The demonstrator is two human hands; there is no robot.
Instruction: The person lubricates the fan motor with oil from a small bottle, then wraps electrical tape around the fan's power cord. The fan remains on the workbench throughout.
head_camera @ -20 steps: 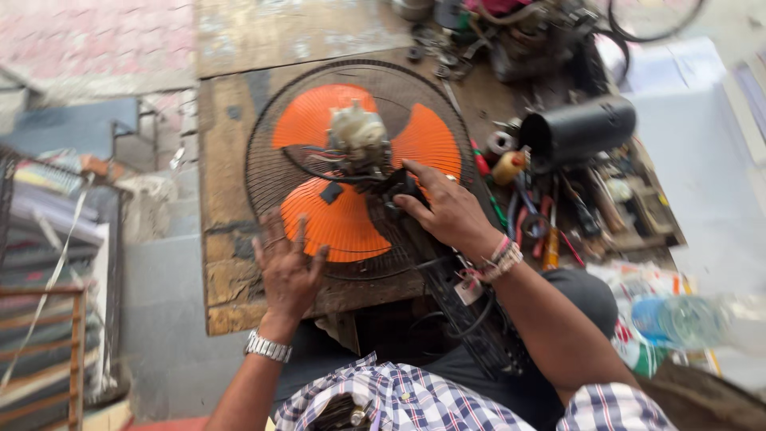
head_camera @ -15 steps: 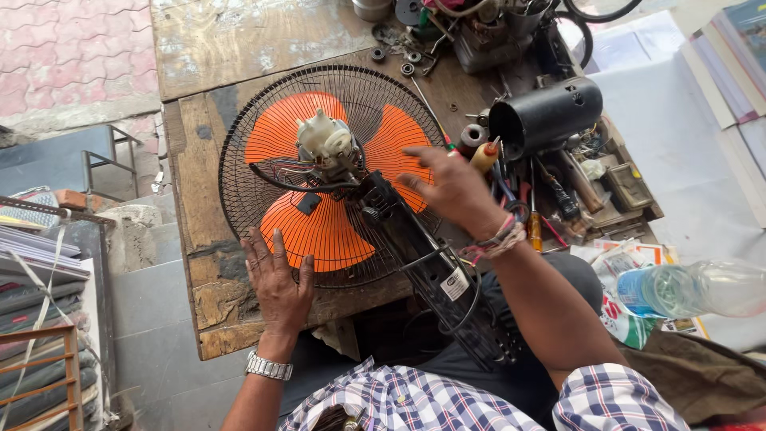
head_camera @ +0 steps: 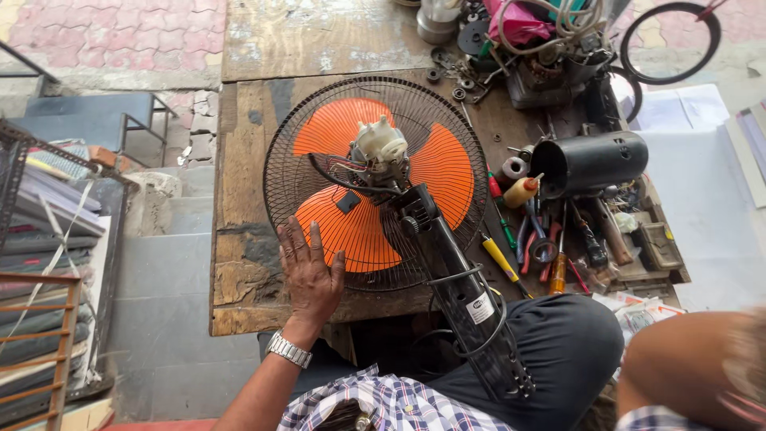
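- The orange-bladed fan (head_camera: 375, 183) lies face down on the wooden bench (head_camera: 247, 271), with its black stand (head_camera: 463, 303) sticking out over the person's lap.
- The left hand (head_camera: 309, 271) lies flat and open on the wire guard (head_camera: 279, 172), fingers spread. It holds nothing, it only presses down on the wire.
- The right hand is out of view; only a blurry arm shows at the lower right corner (so I cannot tell if that grip is open or shut).
- The stand hangs past the bench edge. If the left hand lets go, I think the fan could tip and slide down.
- The white motor (head_camera: 381, 145) has no cover, and loose wires (head_camera: 339, 169) sit by it. A tug could pull a wire off.
- Fingers rest right on the wire guard, close to a blade. They could get pinched if the blades turn.
- Screwdrivers and pliers (head_camera: 535, 247) and a small glue bottle (head_camera: 523, 191) lie just beside the fan. A bump could knock them off the bench.
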